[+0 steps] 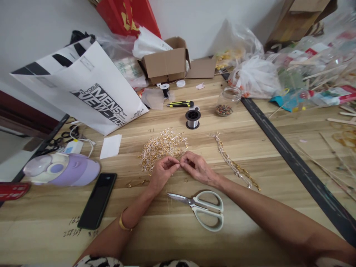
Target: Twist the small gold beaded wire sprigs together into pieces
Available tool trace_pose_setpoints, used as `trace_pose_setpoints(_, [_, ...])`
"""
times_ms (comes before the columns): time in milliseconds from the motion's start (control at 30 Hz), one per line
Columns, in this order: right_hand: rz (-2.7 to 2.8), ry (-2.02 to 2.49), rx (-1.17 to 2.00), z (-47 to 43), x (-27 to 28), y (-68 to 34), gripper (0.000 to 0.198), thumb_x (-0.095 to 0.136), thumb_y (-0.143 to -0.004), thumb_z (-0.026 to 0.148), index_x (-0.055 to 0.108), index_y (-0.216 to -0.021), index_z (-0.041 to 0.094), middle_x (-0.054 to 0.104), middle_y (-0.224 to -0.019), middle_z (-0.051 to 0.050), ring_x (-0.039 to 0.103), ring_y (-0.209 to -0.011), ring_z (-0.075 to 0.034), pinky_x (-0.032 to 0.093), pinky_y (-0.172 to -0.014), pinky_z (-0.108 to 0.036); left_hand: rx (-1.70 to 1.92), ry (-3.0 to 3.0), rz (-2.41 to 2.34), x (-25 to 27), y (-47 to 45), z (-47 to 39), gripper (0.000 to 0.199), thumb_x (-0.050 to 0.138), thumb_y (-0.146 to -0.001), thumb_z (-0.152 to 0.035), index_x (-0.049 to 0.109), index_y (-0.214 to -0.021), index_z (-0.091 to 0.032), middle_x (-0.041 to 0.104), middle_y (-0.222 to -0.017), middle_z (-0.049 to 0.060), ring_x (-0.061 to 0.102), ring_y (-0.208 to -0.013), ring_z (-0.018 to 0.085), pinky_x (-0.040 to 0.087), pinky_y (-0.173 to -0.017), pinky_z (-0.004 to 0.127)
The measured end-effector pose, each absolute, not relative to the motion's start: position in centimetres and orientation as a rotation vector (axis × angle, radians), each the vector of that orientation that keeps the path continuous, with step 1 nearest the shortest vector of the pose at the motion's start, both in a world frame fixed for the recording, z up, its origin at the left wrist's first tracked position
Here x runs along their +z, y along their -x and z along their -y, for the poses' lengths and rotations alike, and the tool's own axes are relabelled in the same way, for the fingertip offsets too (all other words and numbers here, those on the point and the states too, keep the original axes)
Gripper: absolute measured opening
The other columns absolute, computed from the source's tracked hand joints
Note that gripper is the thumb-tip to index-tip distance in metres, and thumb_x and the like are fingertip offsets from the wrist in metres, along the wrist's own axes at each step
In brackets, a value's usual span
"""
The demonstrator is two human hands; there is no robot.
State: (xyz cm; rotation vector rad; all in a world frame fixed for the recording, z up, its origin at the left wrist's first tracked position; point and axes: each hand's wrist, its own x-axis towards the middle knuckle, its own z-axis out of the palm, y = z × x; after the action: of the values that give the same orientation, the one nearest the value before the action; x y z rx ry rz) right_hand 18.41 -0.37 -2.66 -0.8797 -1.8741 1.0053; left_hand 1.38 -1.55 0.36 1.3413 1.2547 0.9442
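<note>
Thumb and forefinger of my left hand (163, 171) are pinched, and so are those of my right hand (197, 167). Their tips meet at one spot, and whatever lies between them is too small to make out. Just beyond, a loose pile of gold and clear beads (162, 147) spreads over the wooden table. A short gold chain (138, 183) rests left of my left hand. Scissors (198, 208) with pale handles lie in front of my hands, blades slightly apart. Gold and silver bead strands (232, 161), gathered at their far end, stretch out to the right.
Behind the pile stand a spool of clear thread (193, 119), a yellow-black utility knife (180, 104) and a jar of coloured beads (228, 102). To the left are a phone (98, 201), a purple bottle (73, 170) and a white paper bag (91, 85). Cardboard boxes (167, 63) line the wall.
</note>
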Motion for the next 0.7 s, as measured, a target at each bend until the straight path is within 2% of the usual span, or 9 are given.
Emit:
trace_pose_setpoints(200, [1.822, 0.889, 1.102, 0.28, -2.49, -18.37, 0.014, 0.052, -0.088, 0.026, 0.056, -0.08, 0.015, 0.053, -0.071, -0.001, 0.045, -0.062, -0.011, 0.035, -0.054, -0.023, 0.995, -1.393, -1.227, -0.2, -1.5, 1.68, 0.016, 0.07, -0.067, -0.018, 0.061, -0.079, -0.015, 0.065, -0.074, 0.002, 0.061, -0.07, 0.013, 0.05, -0.069, 0.024])
trace_pose_setpoints(433, [1.799, 0.872, 1.194, 0.23, -2.33, -18.44, 0.015, 0.053, -0.088, 0.027, 0.055, -0.079, 0.015, 0.05, -0.067, 0.002, 0.042, -0.058, -0.01, 0.033, -0.053, -0.022, 1.086, -1.996, -1.261, -0.17, -1.18, 2.22, 0.01, 0.059, -0.079, -0.016, 0.066, -0.084, -0.02, 0.067, -0.082, 0.006, 0.062, -0.077, 0.017, 0.05, -0.075, 0.029])
trace_pose_setpoints(700, [1.8, 0.892, 1.255, 0.2, -2.32, -18.46, 0.011, 0.053, -0.086, 0.023, 0.054, -0.079, 0.015, 0.048, -0.066, 0.002, 0.041, -0.059, -0.01, 0.032, -0.053, -0.022, 1.018, -2.344, -1.256, -0.07, -0.93, 2.3, 0.015, 0.053, -0.085, -0.016, 0.068, -0.085, -0.018, 0.067, -0.08, 0.009, 0.062, -0.078, 0.017, 0.051, -0.074, 0.029])
